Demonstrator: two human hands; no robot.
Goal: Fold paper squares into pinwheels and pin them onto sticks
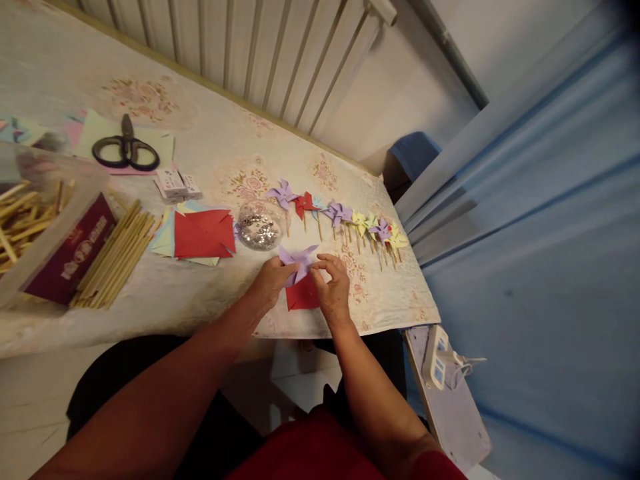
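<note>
Left hand (pixel 270 279) and right hand (pixel 334 283) pinch the purple paper pinwheel (pixel 299 261) at the table's (pixel 200 303) near edge, over red paper (pixel 303 295). Risk: folded points may spring apart if the pinch loosens.

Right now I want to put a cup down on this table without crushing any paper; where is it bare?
Bare cloth lies behind the pinwheel row, toward the radiator, and between the scissors and the glitter bowl. It is crowded from the stick bundle to the hands folding the purple pinwheel.
</note>
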